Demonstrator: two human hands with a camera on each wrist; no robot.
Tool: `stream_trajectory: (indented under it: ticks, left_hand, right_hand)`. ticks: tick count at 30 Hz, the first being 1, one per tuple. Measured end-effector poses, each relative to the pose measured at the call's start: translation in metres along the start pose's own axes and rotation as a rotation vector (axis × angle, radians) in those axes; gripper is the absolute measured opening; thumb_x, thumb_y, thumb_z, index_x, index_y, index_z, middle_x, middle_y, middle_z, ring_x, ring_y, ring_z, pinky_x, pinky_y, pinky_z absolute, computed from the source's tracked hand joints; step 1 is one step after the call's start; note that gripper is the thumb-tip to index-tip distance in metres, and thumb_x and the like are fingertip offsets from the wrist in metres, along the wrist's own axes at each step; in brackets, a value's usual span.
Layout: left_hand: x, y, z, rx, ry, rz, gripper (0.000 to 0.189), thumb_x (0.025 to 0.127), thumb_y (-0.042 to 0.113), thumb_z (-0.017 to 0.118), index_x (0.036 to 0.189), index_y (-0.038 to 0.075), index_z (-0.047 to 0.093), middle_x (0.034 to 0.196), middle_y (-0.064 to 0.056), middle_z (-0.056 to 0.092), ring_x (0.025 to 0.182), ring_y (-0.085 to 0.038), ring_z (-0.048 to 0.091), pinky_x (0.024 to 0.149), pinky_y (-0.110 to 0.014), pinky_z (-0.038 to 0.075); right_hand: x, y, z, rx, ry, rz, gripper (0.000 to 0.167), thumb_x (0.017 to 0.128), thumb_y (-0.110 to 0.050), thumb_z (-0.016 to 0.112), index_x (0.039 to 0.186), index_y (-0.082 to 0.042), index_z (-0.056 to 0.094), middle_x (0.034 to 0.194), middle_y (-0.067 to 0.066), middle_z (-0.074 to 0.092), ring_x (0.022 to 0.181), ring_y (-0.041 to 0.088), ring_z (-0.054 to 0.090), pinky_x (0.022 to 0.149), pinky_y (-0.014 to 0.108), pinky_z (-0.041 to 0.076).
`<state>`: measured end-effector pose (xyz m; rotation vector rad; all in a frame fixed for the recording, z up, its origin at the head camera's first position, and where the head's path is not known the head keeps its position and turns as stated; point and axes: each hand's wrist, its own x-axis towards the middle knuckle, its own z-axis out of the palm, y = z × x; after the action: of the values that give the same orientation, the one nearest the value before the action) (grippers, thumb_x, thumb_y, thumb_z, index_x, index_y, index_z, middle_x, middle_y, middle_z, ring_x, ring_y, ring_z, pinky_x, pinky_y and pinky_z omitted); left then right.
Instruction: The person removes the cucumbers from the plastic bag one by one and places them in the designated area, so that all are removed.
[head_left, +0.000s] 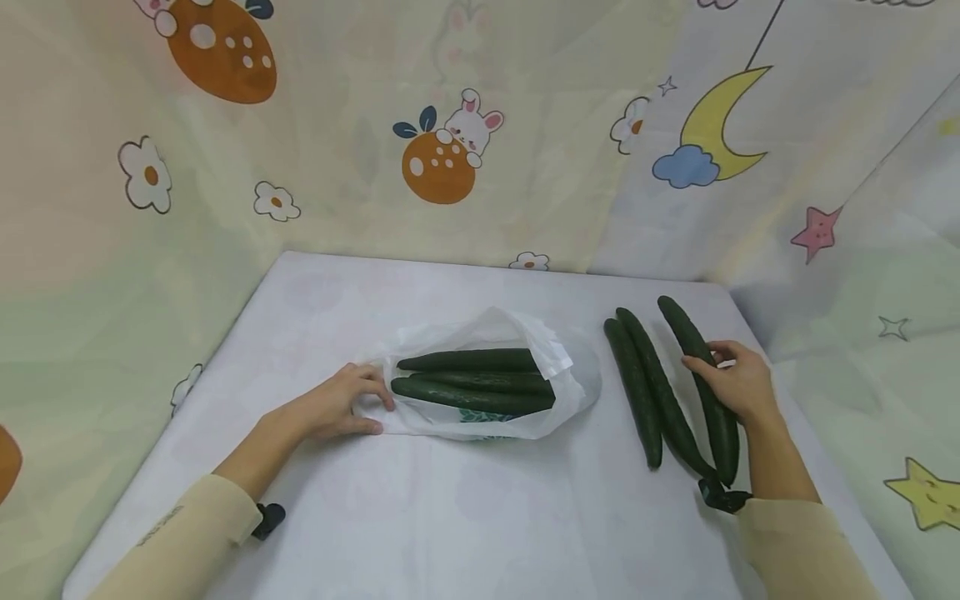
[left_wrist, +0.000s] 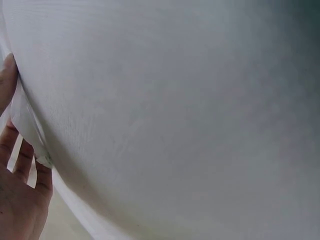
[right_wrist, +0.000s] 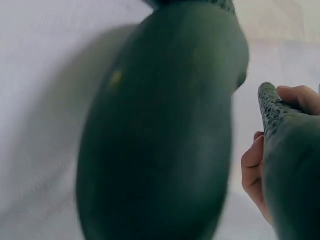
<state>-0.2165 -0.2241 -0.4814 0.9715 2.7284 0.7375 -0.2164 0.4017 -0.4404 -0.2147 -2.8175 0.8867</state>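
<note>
A white plastic bag (head_left: pixel 555 354) lies on its side in the head view, its mouth spread, with three dark green cucumbers (head_left: pixel 472 400) inside. My left hand (head_left: pixel 337 404) pinches the bag's left rim; in the left wrist view, thin plastic (left_wrist: pixel 26 120) shows between the fingers and thumb. To the right of the bag, my right hand (head_left: pixel 742 383) grips a cucumber (head_left: pixel 686 329) around its middle. Two more cucumbers (head_left: pixel 633 392) lie side by side just left of it. In the right wrist view, the gripped cucumber (right_wrist: pixel 295 160) is at the right edge, and another cucumber (right_wrist: pixel 160 120) fills the middle.
A white cloth covers the table (head_left: pixel 480 517). Behind it hangs a printed curtain (head_left: pixel 555 200), which continues along both sides. Dark wrist straps (head_left: pixel 723 497) sit at both cuffs, the right one close to the cucumbers' near ends.
</note>
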Motion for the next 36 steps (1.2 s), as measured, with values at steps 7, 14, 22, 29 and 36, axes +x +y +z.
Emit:
stream_trajectory:
  ticks: [7,14,22,29,36]
  left_hand:
    - [-0.002,0.000,-0.002,-0.013,-0.001,-0.009,0.027,0.079,0.033,0.088,0.102,0.035,0.073,0.120,0.008,0.059,0.118,-0.026,0.049,0.103,-0.052,0.041]
    - [0.000,0.002,-0.005,-0.002,-0.019,-0.022,0.027,0.081,0.034,0.087,0.103,0.036,0.073,0.122,0.008,0.058,0.119,-0.024,0.047,0.103,-0.052,0.041]
    - [-0.001,0.003,-0.002,-0.009,-0.019,-0.030,0.026,0.081,0.034,0.088,0.103,0.035,0.073,0.122,0.007,0.059,0.119,-0.024,0.047,0.103,-0.051,0.041]
    - [-0.001,0.003,-0.002,-0.010,-0.012,-0.034,0.027,0.080,0.034,0.088,0.102,0.034,0.073,0.122,0.008,0.059,0.118,-0.024,0.047,0.103,-0.052,0.041]
    - [-0.002,0.003,-0.004,-0.006,-0.008,-0.020,0.027,0.081,0.034,0.088,0.103,0.034,0.073,0.122,0.007,0.059,0.118,-0.024,0.047,0.103,-0.051,0.041]
  right_hand:
    - [0.005,0.007,0.003,-0.043,-0.017,-0.027,0.066,0.094,-0.045,0.071,0.134,0.006,0.057,0.116,0.028,0.060,0.091,0.033,0.060,0.063,0.031,0.046]
    - [0.004,0.014,0.007,-0.063,-0.021,-0.034,0.064,0.094,-0.044,0.073,0.130,0.007,0.060,0.114,0.029,0.062,0.088,0.033,0.059,0.063,0.032,0.046]
    - [0.003,0.016,0.015,-0.047,-0.052,-0.049,0.062,0.093,-0.041,0.074,0.128,0.008,0.061,0.110,0.029,0.063,0.085,0.030,0.058,0.061,0.031,0.046]
    - [0.008,0.021,0.020,-0.075,-0.072,-0.066,0.062,0.094,-0.042,0.073,0.126,0.010,0.061,0.106,0.028,0.064,0.087,0.033,0.059,0.063,0.033,0.047]
    - [0.012,0.022,0.028,-0.127,-0.059,-0.143,0.058,0.094,-0.035,0.073,0.124,0.012,0.060,0.102,0.031,0.065,0.088,0.042,0.062,0.069,0.044,0.048]
